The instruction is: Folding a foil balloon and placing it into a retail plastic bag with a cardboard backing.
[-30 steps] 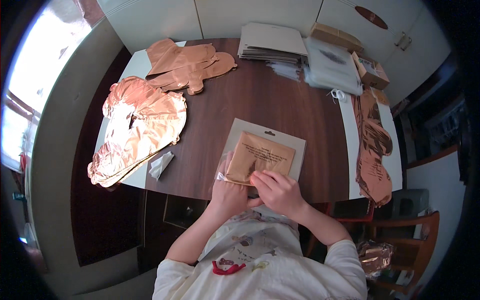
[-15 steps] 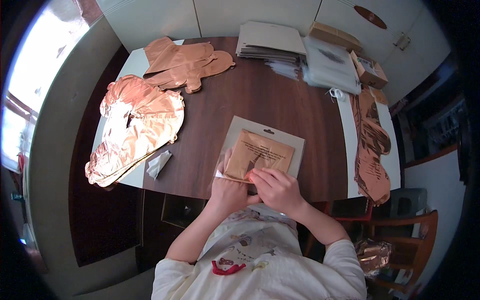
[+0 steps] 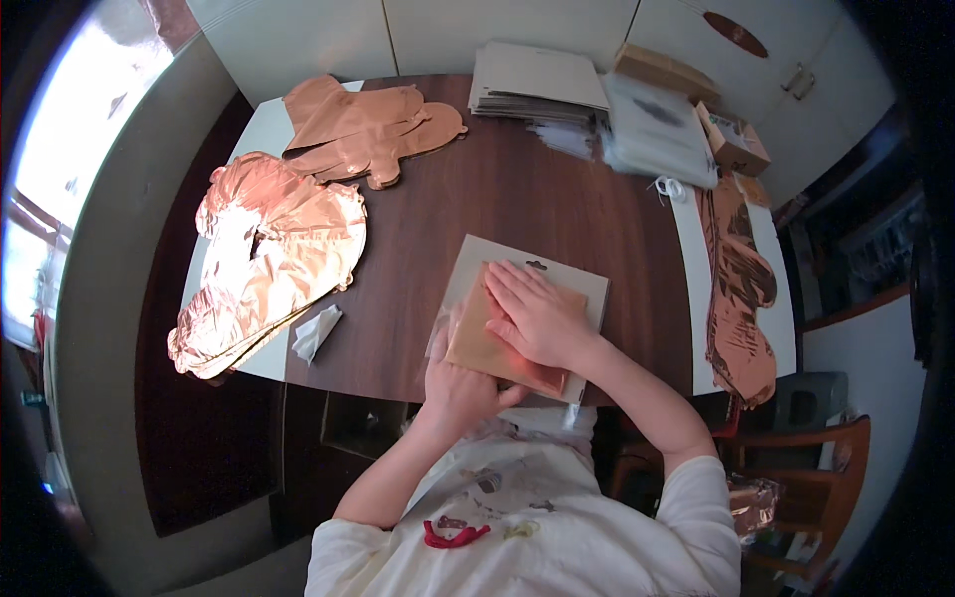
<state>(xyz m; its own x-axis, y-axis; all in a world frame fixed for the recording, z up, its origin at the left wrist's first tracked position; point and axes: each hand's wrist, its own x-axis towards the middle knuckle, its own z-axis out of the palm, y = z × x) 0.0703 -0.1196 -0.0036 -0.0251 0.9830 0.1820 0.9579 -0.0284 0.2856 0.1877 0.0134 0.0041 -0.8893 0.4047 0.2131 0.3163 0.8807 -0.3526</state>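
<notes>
Near the table's front edge is a flat packet, a grey backing card (image 3: 587, 267) in a clear bag with a hang hole at its top. Against the card lies a folded copper-coloured foil balloon (image 3: 473, 343). My right hand (image 3: 537, 316) rests flat across the foil, fingers stretched together toward the card's top. At the packet's near left corner, my left hand (image 3: 464, 386) grips the lower edge. Its fingers are partly hidden by the packet and film, and its thumb shows below the edge.
Copper foil balloons lie at the left (image 3: 288, 234), far left (image 3: 373, 129) and right (image 3: 736, 298). A crumpled white tissue (image 3: 316, 333) is left of the packet. Behind stand stacked grey cards (image 3: 537, 78), clear bags (image 3: 657, 129), an open small box (image 3: 734, 139) and white string (image 3: 670, 188).
My right hand has moved from the packet's lower edge up onto the foil and flattened out. The printed face of the foil is now covered or out of sight. My left hand stays at the near corner.
</notes>
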